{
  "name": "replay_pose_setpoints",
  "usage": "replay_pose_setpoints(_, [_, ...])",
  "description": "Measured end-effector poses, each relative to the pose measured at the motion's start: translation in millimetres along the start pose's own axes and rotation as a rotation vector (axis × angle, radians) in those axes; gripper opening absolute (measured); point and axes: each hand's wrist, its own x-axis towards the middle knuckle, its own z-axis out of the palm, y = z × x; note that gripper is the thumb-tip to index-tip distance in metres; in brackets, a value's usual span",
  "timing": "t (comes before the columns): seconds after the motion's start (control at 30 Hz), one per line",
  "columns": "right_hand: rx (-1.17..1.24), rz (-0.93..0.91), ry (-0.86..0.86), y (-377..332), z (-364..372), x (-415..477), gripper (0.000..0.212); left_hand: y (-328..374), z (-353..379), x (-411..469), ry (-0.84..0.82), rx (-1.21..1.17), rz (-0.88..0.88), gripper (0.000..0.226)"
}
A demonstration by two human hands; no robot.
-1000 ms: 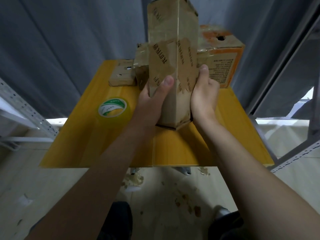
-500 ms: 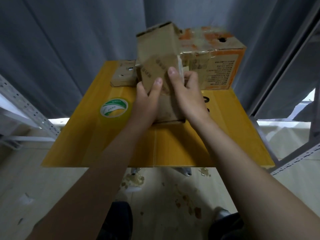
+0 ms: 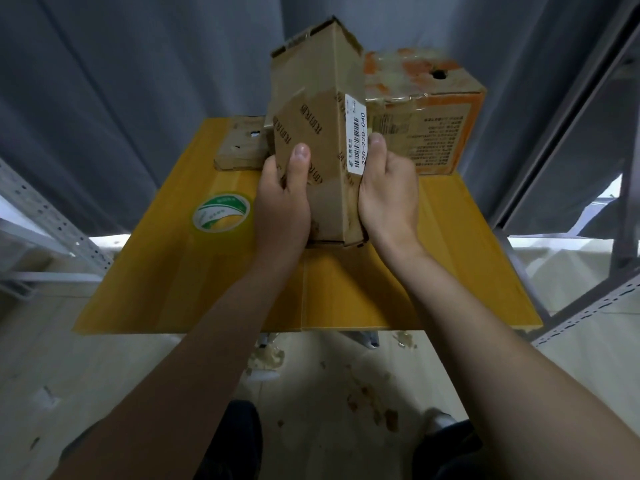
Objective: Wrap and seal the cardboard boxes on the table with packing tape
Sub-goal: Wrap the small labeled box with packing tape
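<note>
Tall brown cardboard box [image 3: 322, 109] stands on end at the middle of the yellow wooden table [image 3: 346, 292], one vertical corner edge facing the camera. Its lower end sits at the table surface; cannot tell if it rests fully or is slightly lifted. Old brown printed tape patches cross its near faces, and a white barcode label [image 3: 356, 133] runs down the right of the corner edge.

Both hands clamp the box's lower half from opposite sides. Left hand [image 3: 282, 206] grips the left face, with the thumb laid flat up the near face and the fingers curled round the left side, mostly hidden. Right hand [image 3: 388, 199] grips the right face, thumb tip beside the label's lower part, fingers behind the box and out of view. The box is between the two palms, and its top rises well above both hands.

Roll of clear packing tape with a green-and-white core label [image 3: 221, 213] lies flat on the table's left half, just left of the left hand and not touched. Small flat brown cardboard box [image 3: 240, 148] sits at the far edge, left of the tall box. Big orange-and-white printed cardboard box [image 3: 436, 133] sits at the far right corner, behind the right hand. Grey curtain [image 3: 138, 81] hangs behind the table.
</note>
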Motion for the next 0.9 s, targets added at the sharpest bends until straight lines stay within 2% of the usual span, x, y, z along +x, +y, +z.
replay_pose_setpoints(0.13, [0.130,0.042,-0.008,-3,-2,-1,0.051,-5,2,4,-0.004,-0.037,-0.082,0.037])
replay_pose_setpoints(0.23, [0.258,0.060,-0.094,-12,0,-3,0.041,-6,4,3,0.024,-0.012,-0.061,0.027])
replay_pose_setpoints(0.3, [0.238,0.034,-0.114,-15,2,-3,0.035,-1,3,3,0.011,-0.024,-0.040,0.030])
replay_pose_setpoints(0.4, [0.163,-0.042,-0.110,-14,3,-2,0.030,14,1,1,-0.150,-0.047,-0.067,0.051])
replay_pose_setpoints(0.43, [0.147,-0.055,-0.110,-13,2,-2,0.030,19,1,-1,-0.219,-0.048,-0.081,0.051])
replay_pose_setpoints(0.5, [0.109,-0.081,-0.116,-12,-1,-1,0.032,20,-3,-2,-0.288,-0.082,-0.119,0.033])
replay_pose_setpoints(0.53, [0.105,-0.099,-0.127,-13,-4,0,0.033,18,-6,-2,-0.277,-0.101,-0.139,0.023])
replay_pose_setpoints(0.57, [0.121,-0.107,-0.142,-14,-6,1,0.034,16,-10,0,-0.244,-0.113,-0.167,0.025])
replay_pose_setpoints(0.63, [0.164,-0.094,-0.155,-18,-8,3,0.029,14,-16,3,-0.137,-0.144,-0.243,0.042])
replay_pose_setpoints(0.7, [0.052,-0.094,-0.110,-17,-7,5,0.018,12,-17,4,-0.043,-0.193,-0.275,0.051])
replay_pose_setpoints(0.73, [-0.050,-0.085,-0.102,-15,-6,5,0.019,11,-15,4,-0.018,-0.213,-0.265,0.053])
replay_pose_setpoints(0.8, [-0.184,-0.034,-0.144,-15,-1,0,0.044,12,-9,0,0.008,-0.188,-0.194,0.053])
replay_pose_setpoints(0.9, [-0.195,-0.003,-0.175,-18,7,-8,0.060,11,6,-12,0.034,-0.165,-0.098,0.047])
